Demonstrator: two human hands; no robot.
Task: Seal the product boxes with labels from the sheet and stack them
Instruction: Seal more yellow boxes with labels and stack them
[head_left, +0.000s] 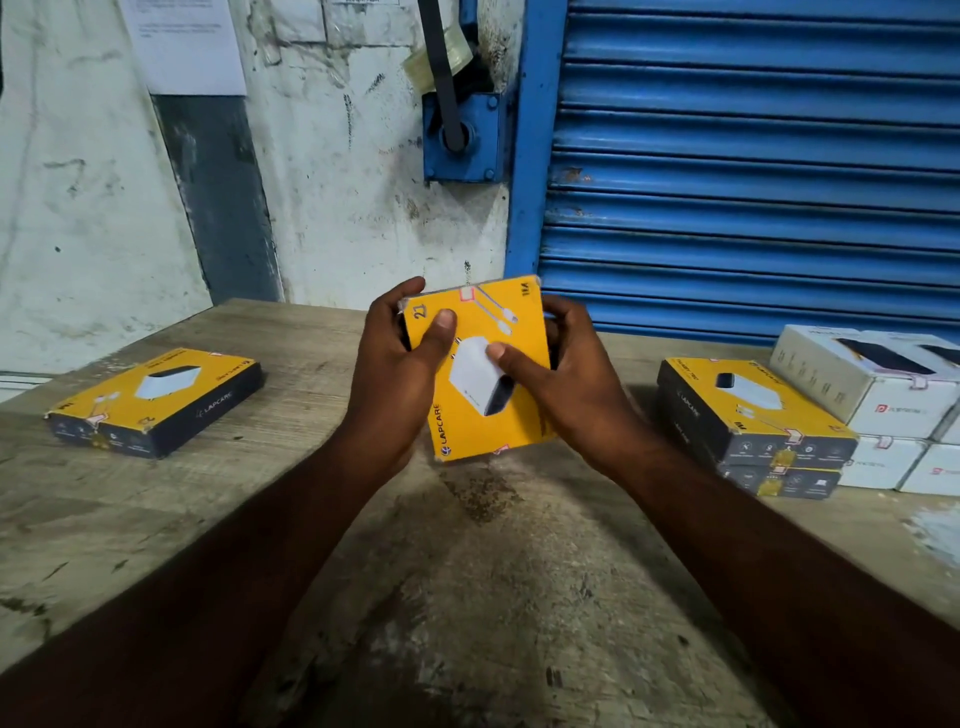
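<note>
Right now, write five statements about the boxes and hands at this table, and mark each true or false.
1. The left hand and right hand both grip the held yellow box. True.
2. The stack of yellow boxes on the right is three high. False: it is two boxes high.
3. A single yellow box lies flat on the left of the table. True.
4. The white boxes sit to the left of the hands. False: they are at the far right, beside the stack.
5. The shutter behind the table is red. False: it is blue.
</note>
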